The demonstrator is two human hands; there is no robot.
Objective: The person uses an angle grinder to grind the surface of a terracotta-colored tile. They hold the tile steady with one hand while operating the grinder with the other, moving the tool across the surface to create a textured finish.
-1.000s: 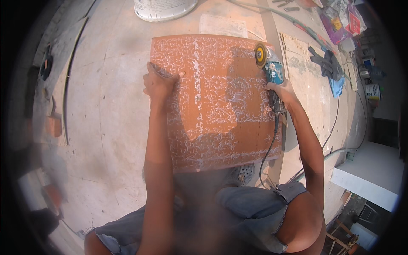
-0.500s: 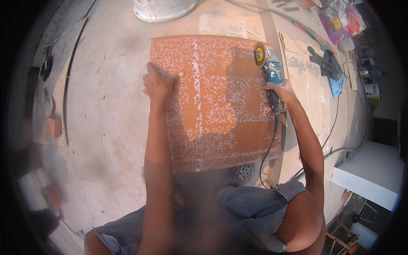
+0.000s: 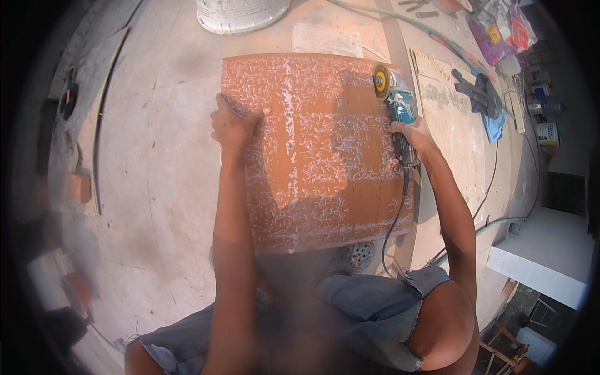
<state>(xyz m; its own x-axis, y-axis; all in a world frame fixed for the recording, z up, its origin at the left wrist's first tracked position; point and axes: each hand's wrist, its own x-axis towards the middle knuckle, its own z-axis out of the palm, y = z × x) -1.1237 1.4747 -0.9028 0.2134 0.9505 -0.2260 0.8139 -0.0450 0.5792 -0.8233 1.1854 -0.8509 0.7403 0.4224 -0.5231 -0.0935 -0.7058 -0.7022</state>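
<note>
A large square orange-brown tile [image 3: 312, 164] lies in front of me, its upper face covered with short whitish squiggles. My left hand [image 3: 236, 124] grips the tile's left edge, thumb on the face and fingers at the edge. At the right edge, my right hand [image 3: 412, 134] is wrapped round the body of a teal and black angle grinder [image 3: 402, 107]. The grinder's yellow-centred disc [image 3: 380, 82] is at the far end, over the tile's far right corner. Its black cord [image 3: 395, 219] runs back toward my knee. Whether the disc touches the tile, I cannot tell.
A white bucket [image 3: 240, 15] stands beyond the tile, near a pale flat slab [image 3: 328, 39]. To the right lie a worn board [image 3: 447, 94], dark gloves [image 3: 480, 94] and a blue cloth [image 3: 494, 128]. A hose [image 3: 409, 20] crosses the far right. A brick piece [image 3: 79, 187] sits left.
</note>
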